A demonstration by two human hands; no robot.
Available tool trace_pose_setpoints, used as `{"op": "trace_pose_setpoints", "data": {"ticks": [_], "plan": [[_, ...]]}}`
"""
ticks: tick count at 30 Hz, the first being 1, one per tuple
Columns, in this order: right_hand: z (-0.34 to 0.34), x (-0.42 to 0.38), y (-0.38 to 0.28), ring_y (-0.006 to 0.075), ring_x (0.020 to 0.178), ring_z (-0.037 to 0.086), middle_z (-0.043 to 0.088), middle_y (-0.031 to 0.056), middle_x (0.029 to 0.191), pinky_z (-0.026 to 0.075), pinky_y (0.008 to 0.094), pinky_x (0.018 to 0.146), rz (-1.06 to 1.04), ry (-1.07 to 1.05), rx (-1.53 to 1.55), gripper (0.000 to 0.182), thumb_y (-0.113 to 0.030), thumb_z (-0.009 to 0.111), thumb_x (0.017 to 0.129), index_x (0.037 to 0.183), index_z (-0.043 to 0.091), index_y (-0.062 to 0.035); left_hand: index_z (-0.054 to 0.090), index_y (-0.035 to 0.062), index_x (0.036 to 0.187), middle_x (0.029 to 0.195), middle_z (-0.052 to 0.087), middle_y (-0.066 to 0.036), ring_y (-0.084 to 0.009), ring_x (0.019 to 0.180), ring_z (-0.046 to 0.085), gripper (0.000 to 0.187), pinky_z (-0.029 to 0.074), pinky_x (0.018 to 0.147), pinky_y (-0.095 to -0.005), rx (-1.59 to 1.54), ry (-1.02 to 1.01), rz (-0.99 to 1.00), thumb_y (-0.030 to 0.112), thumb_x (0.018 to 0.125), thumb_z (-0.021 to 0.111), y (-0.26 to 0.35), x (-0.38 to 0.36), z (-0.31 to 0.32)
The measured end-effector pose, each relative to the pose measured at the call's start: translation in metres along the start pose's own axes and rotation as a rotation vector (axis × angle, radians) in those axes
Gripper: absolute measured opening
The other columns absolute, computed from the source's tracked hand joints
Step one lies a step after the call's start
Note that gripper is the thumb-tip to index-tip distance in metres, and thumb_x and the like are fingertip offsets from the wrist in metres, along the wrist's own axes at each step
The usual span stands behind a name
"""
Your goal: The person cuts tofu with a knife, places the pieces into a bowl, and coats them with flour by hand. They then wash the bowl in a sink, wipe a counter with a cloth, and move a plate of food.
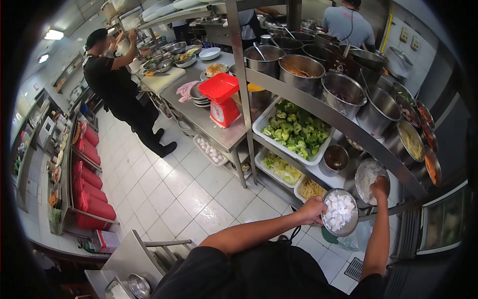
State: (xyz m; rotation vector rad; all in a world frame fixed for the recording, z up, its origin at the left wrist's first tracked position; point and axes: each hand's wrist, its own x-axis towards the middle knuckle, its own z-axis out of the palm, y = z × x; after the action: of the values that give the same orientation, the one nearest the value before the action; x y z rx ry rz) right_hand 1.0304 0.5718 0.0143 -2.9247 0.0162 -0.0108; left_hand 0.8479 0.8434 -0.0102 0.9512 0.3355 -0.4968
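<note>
In the head view my left hand (pixel 312 210) is closed on the rim of a round metal bowl (pixel 354 225). White, powder-coated pieces (pixel 339 210) fill this bowl. Farther right, my right hand (pixel 380 188) is closed at the lower right edge of a second metal bowl (pixel 359 185), its fingertips partly hidden inside. White powder (pixel 369 173) lies in that second bowl, which is at the lower shelf. A metal pot of dark liquid (pixel 336 158) stands just left of it.
White baskets hold broccoli (pixel 296 127), chopped cabbage (pixel 281 168) and noodles (pixel 312 189). A metal shelf post (pixel 240 74) and several pots (pixel 343 89) stand ahead. Left are a red scale (pixel 222 104) and a person in black (pixel 117 82). Another person (pixel 348 25) works behind.
</note>
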Motion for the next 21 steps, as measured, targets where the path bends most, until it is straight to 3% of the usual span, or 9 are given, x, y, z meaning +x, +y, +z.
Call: {"op": "trace_pose_setpoints", "data": {"ticks": [3, 5, 6, 7, 8, 12, 17, 19, 21], "plan": [[-0.028, -0.027, -0.010, 0.0388, 0.101, 0.057, 0.061, 0.0264, 0.103, 0.044, 0.0380, 0.088, -0.032, 0.043, 0.261, 0.047, -0.013, 0.062, 0.060, 0.102, 0.060, 0.0083, 0.047, 0.0015, 0.081, 0.073, 0.050, -0.010, -0.0251, 0.060, 0.059, 0.015, 0.055, 0.046, -0.0386, 0.060, 0.053, 0.021, 0.001, 0.068, 0.054, 0.006, -0.003, 0.003], [0.002, -0.034, 0.030, 0.0407, 0.088, 0.059, 0.064, 0.0221, 0.091, 0.047, 0.0409, 0.078, -0.375, 0.310, 0.277, 0.043, -0.014, 0.066, 0.062, 0.098, 0.059, 0.0074, 0.047, 0.0015, 0.081, 0.073, 0.050, -0.009, -0.0255, 0.060, 0.060, 0.015, 0.056, 0.047, -0.0387, 0.104, 0.075, 0.040, 0.001, 0.068, 0.054, -0.004, 0.006, 0.004], [0.001, -0.051, 0.027, 0.0354, 0.083, 0.061, 0.064, 0.0192, 0.089, 0.048, 0.0380, 0.075, -0.335, 0.308, 0.230, 0.047, -0.012, 0.068, 0.063, 0.103, 0.055, 0.0107, 0.048, 0.0009, 0.083, 0.074, 0.051, -0.009, -0.0254, 0.062, 0.061, 0.015, 0.056, 0.048, -0.0387, 0.065, 0.037, 0.034, 0.002, 0.069, 0.053, -0.015, 0.013, 0.000], [-0.044, -0.083, -0.016, 0.0271, 0.077, 0.060, 0.063, 0.0166, 0.087, 0.048, 0.0335, 0.069, -0.141, -0.047, 0.476, 0.043, -0.009, 0.068, 0.063, 0.101, 0.057, 0.0092, 0.049, 0.0003, 0.084, 0.075, 0.052, -0.009, -0.0253, 0.063, 0.062, 0.016, 0.057, 0.049, -0.0387, 0.035, -0.003, 0.030, 0.002, 0.069, 0.053, -0.017, 0.019, -0.005], [-0.052, -0.100, -0.030, 0.0207, 0.072, 0.058, 0.063, 0.0137, 0.085, 0.046, 0.0302, 0.065, -0.187, -0.053, 0.520, 0.039, -0.008, 0.068, 0.064, 0.098, 0.059, 0.0070, 0.050, -0.0005, 0.087, 0.077, 0.054, -0.010, -0.0248, 0.064, 0.062, 0.018, 0.057, 0.051, -0.0385, 0.031, -0.027, 0.006, 0.002, 0.070, 0.052, -0.009, 0.016, -0.002], [-0.057, -0.130, -0.052, 0.0335, 0.101, 0.058, 0.061, 0.0222, 0.105, 0.045, 0.0327, 0.089, -0.171, -0.394, 0.256, 0.049, -0.018, 0.073, 0.062, 0.104, 0.061, 0.0037, 0.051, -0.0017, 0.101, 0.092, 0.058, -0.014, -0.0255, 0.077, 0.063, 0.028, 0.057, 0.066, -0.0394, 0.130, -0.052, -0.121, -0.001, 0.072, 0.050, 0.016, -0.003, 0.008], [-0.055, -0.087, -0.046, 0.0355, 0.102, 0.058, 0.061, 0.0231, 0.107, 0.046, 0.0357, 0.088, -0.004, -0.226, 0.344, 0.045, -0.018, 0.070, 0.063, 0.103, 0.062, 0.0003, 0.050, -0.0013, 0.102, 0.092, 0.059, -0.013, -0.0250, 0.079, 0.064, 0.028, 0.057, 0.069, -0.0382, 0.156, -0.061, -0.137, 0.000, 0.074, 0.051, 0.014, 0.001, 0.002], [-0.014, -0.055, -0.030, 0.0342, 0.104, 0.058, 0.060, 0.0220, 0.110, 0.046, 0.0370, 0.088, -0.039, 0.093, 0.189, 0.043, -0.015, 0.066, 0.065, 0.106, 0.062, -0.0024, 0.050, -0.0014, 0.102, 0.092, 0.059, -0.013, -0.0250, 0.078, 0.064, 0.028, 0.057, 0.067, -0.0375, 0.149, -0.060, -0.127, 0.000, 0.074, 0.051, 0.010, 0.001, 0.002], [-0.012, -0.023, -0.032, 0.0317, 0.110, 0.055, 0.057, 0.0205, 0.118, 0.043, 0.0358, 0.094, 0.048, -0.121, 0.120, 0.053, -0.018, 0.068, 0.064, 0.114, 0.059, -0.0020, 0.050, -0.0013, 0.102, 0.093, 0.059, -0.013, -0.0251, 0.077, 0.064, 0.028, 0.058, 0.066, -0.0367, 0.149, -0.062, -0.112, 0.000, 0.074, 0.051, 0.013, -0.001, 0.002]]}}
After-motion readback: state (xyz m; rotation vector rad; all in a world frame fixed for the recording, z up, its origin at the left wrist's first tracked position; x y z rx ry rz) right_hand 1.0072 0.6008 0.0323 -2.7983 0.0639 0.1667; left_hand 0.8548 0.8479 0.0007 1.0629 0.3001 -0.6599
